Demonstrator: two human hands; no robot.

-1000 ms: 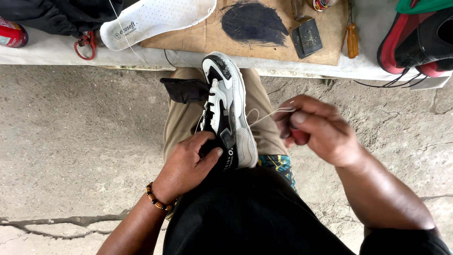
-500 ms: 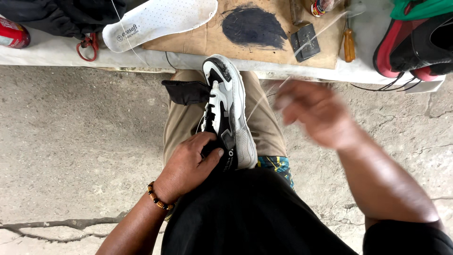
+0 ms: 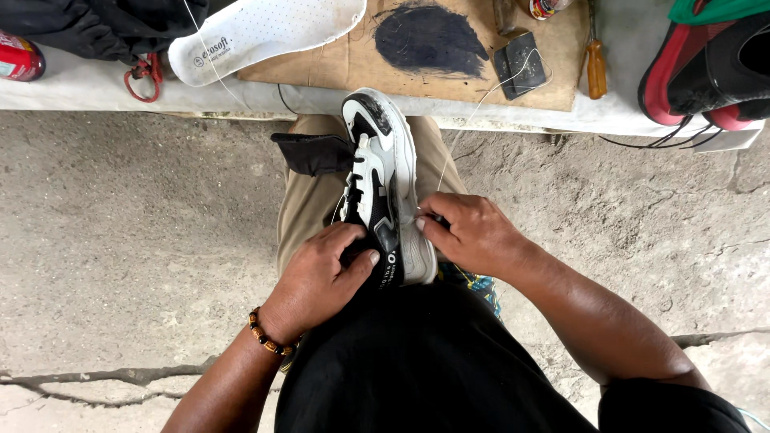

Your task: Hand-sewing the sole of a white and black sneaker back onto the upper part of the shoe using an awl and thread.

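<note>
A white and black sneaker lies on its side along my lap, toe pointing away from me. My left hand grips its heel end, thumb pressed on the black collar. My right hand rests against the white sole edge near the heel, fingertips pinched on the rim. A thin pale thread runs from the shoe's sole up toward the bench. A black cloth piece sticks out to the left from under the shoe.
A low bench ahead carries a brown board with a dark smear, a white insole, a screwdriver, a small dark block, red scissors and a red and black shoe. Cracked concrete floor lies on both sides.
My right hand has come back from the right, where it was pulling the thread taut, and now sits against the sole. The left hand has kept its hold on the heel.
</note>
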